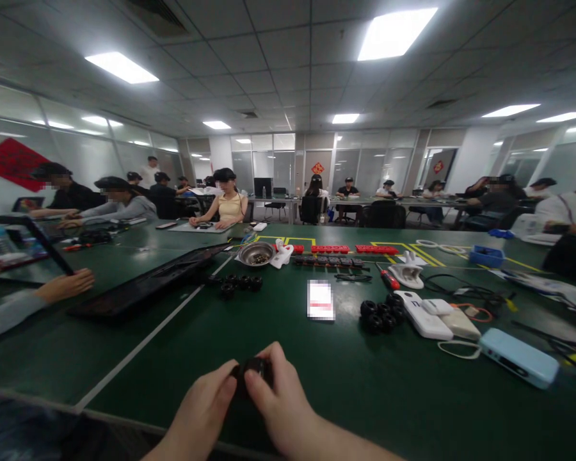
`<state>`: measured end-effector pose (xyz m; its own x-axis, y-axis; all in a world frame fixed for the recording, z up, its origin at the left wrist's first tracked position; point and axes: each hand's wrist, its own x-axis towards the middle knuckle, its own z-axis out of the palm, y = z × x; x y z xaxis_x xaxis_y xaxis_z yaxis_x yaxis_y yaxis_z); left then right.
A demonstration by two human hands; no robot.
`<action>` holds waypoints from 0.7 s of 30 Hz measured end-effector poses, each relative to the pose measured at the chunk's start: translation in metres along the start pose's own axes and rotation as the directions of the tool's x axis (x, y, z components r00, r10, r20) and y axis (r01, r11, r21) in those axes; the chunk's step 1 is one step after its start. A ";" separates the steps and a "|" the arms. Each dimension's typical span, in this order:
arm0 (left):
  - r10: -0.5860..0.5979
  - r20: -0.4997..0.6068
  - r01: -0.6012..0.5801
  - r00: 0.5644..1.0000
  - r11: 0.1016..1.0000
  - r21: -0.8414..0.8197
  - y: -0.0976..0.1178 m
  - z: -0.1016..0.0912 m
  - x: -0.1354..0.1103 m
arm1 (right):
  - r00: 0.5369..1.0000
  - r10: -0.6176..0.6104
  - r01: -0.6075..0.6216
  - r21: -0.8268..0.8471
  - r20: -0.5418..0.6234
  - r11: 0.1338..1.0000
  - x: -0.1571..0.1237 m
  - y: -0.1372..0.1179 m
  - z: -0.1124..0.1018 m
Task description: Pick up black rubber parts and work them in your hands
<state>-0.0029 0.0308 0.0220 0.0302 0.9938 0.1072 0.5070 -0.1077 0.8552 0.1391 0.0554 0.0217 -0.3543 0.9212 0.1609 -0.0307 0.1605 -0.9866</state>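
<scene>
Close to the table's near edge, my left hand (205, 400) and my right hand (284, 394) meet around a small black part (254, 367). Fingers and thumbs of both hands press on it from either side, and they cover much of it, so its exact kind does not show. Beyond the hands, a bright white card or screen (320, 301) lies on the green table (173, 365). To its right sits a cluster of black wheels (381, 314); more black wheels (240, 283) lie farther left.
A metal bowl (256, 254) with small pieces stands near red trays (330, 249) and a black row of parts (329, 262). Rightward lie a red screwdriver-like tool (390, 278), cables and a light blue device (518, 357). At left, another person's hand (67, 286) holds a black frame.
</scene>
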 end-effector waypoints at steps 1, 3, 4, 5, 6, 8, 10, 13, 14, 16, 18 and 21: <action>-0.163 0.135 0.182 0.977 0.973 -0.144 0.005 0.000 -0.001 | 0.968 -0.226 0.246 -0.254 0.104 0.935 0.001 -0.002 -0.007; -0.390 0.411 0.528 0.824 0.790 -0.311 0.015 0.003 -0.005 | 0.745 -0.509 0.667 -0.517 0.432 0.536 0.005 -0.002 -0.017; -0.443 0.501 0.637 0.743 0.697 -0.329 0.020 0.006 -0.007 | 0.615 -0.548 0.780 -0.541 0.567 0.316 0.006 -0.001 -0.019; -0.473 0.539 0.693 0.697 0.637 -0.337 0.023 0.009 -0.008 | 0.522 -0.562 0.832 -0.529 0.642 0.168 0.008 0.001 -0.020; -0.499 0.534 0.715 0.682 0.609 -0.344 0.026 0.011 -0.010 | 0.468 -0.578 0.848 -0.524 0.669 0.080 0.010 0.004 -0.019; -0.558 0.451 0.714 0.697 0.599 -0.362 0.027 0.017 -0.011 | 0.436 -0.622 0.842 -0.539 0.651 0.026 0.012 0.008 -0.015; -0.613 0.340 0.701 0.713 0.602 -0.382 0.024 0.020 -0.011 | 0.449 -0.664 0.825 -0.564 0.597 0.051 0.013 0.011 -0.012; -0.490 0.096 0.481 0.867 0.768 -0.424 0.019 0.020 -0.006 | 0.581 -0.687 0.756 -0.601 0.437 0.259 0.014 0.012 -0.008; -0.371 -0.008 0.337 0.928 0.852 -0.401 0.018 0.019 -0.003 | 0.657 -0.669 0.706 -0.597 0.349 0.382 0.014 0.012 -0.007; -0.109 -0.175 0.061 0.979 0.964 -0.259 0.015 0.014 0.004 | 0.813 -0.563 0.549 -0.520 0.150 0.654 0.015 0.012 -0.002; 0.063 -0.235 -0.081 0.970 0.995 -0.065 0.013 0.010 0.012 | 0.922 -0.385 0.347 -0.365 -0.034 0.864 0.016 0.014 0.006; 0.157 -0.193 -0.132 0.969 0.982 0.135 0.011 0.005 0.025 | 0.971 -0.169 0.131 -0.213 -0.169 0.968 0.022 0.023 0.020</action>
<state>0.0080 0.0545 0.0313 -0.0571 0.9402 0.3357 0.6098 -0.2334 0.7574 0.1118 0.0722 0.0023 -0.1810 0.9274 0.3274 0.1227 0.3516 -0.9281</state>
